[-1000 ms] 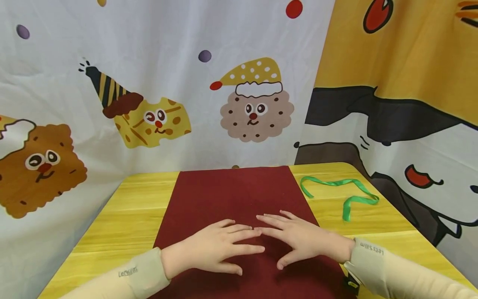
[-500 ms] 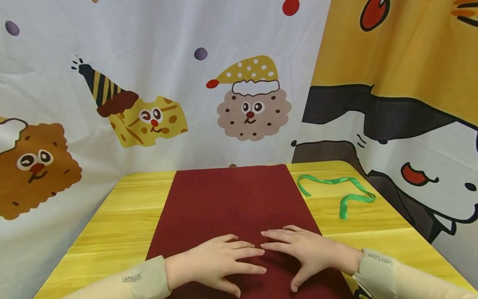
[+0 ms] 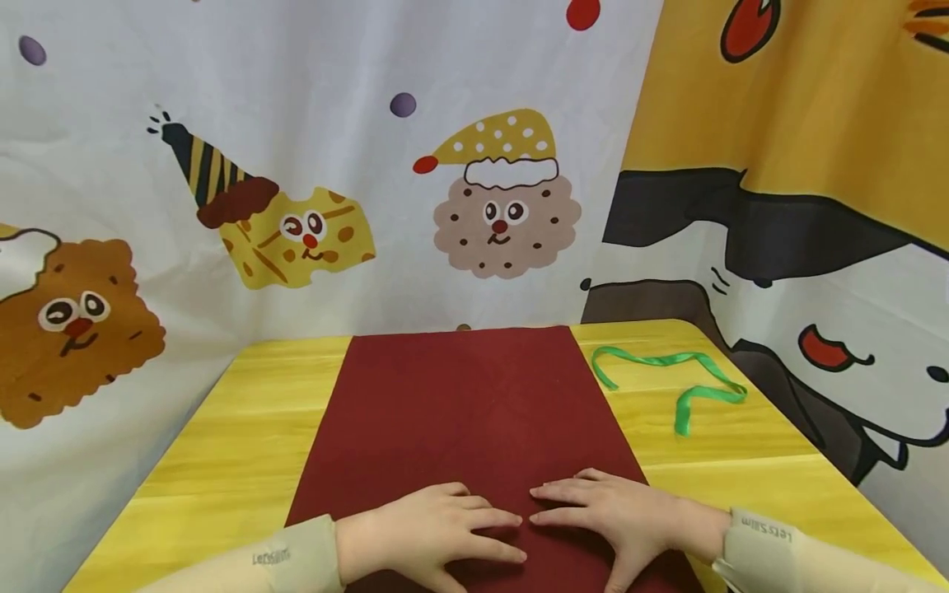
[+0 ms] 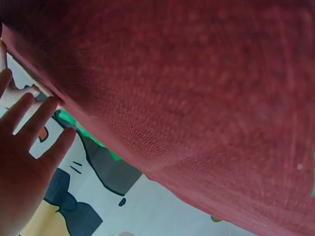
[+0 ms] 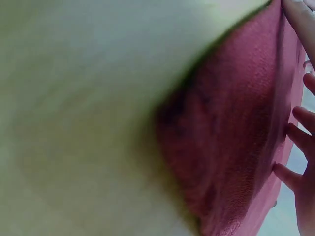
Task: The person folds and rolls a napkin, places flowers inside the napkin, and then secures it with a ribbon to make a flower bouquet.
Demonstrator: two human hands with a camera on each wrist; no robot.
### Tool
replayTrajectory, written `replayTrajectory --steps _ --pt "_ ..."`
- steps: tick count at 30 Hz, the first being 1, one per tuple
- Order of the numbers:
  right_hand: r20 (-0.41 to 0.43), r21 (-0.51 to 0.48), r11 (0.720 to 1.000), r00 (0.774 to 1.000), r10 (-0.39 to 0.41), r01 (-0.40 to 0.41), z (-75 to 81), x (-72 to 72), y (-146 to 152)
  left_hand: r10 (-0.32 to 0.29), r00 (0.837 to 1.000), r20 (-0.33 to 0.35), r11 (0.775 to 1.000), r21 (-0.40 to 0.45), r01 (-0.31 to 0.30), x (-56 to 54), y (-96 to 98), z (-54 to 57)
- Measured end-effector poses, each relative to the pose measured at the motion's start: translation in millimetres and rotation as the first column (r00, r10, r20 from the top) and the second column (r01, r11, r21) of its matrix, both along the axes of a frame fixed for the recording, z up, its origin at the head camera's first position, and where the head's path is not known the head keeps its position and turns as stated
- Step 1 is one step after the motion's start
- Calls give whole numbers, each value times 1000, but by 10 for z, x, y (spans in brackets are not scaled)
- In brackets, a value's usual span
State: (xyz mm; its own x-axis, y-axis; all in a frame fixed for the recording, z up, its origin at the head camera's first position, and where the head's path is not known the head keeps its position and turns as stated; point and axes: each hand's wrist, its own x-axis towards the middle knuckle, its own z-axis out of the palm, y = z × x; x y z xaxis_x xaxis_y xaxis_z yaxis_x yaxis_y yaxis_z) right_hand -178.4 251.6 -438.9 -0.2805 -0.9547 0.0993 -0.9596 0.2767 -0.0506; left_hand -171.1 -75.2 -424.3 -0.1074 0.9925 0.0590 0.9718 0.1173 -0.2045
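Observation:
A dark red cloth [image 3: 460, 403] lies flat down the middle of the yellow wood-grain table [image 3: 230, 428]. My left hand [image 3: 437, 531] is over its near part, palm down, fingers spread and pointing right. Facing it from the other side is my right hand [image 3: 626, 519], fingers spread and pointing left, a small gap between the two sets of fingertips. In the right wrist view the fingertips of the right hand [image 5: 305, 142] meet the cloth [image 5: 231, 132]. The left wrist view has the left hand [image 4: 29, 147] at the cloth's side. Neither hand holds anything.
A green ribbon [image 3: 708, 375] lies loosely bent on the table's far right, beside the cloth. Behind the table hangs a white curtain [image 3: 334, 74] printed with cartoon snacks; a yellow, black and white printed part [image 3: 786, 206] stands along the right.
Both hands have come nearer to me along the cloth and lower, with fingers still spread. A gap has opened between their fingertips. Cloth and ribbon lie as before.

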Motion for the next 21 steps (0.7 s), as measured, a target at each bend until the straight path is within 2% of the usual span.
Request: replayTrajectory --steps 7,11,16,21 --pt "32 8 999 998 -47 46 1 27 -1 47 998 40 996 -80 -44 10 0 70" --pt "17 27 998 998 -64 64 33 21 15 81 996 47 992 -106 -76 20 21 105" --pt "-1 34 998 999 -52 52 37 24 1 112 993 34 988 -110 -107 86 7 101" --pt "5 16 1000 1000 -3 3 21 69 -98 150 988 47 984 -103 -144 182 -60 79"
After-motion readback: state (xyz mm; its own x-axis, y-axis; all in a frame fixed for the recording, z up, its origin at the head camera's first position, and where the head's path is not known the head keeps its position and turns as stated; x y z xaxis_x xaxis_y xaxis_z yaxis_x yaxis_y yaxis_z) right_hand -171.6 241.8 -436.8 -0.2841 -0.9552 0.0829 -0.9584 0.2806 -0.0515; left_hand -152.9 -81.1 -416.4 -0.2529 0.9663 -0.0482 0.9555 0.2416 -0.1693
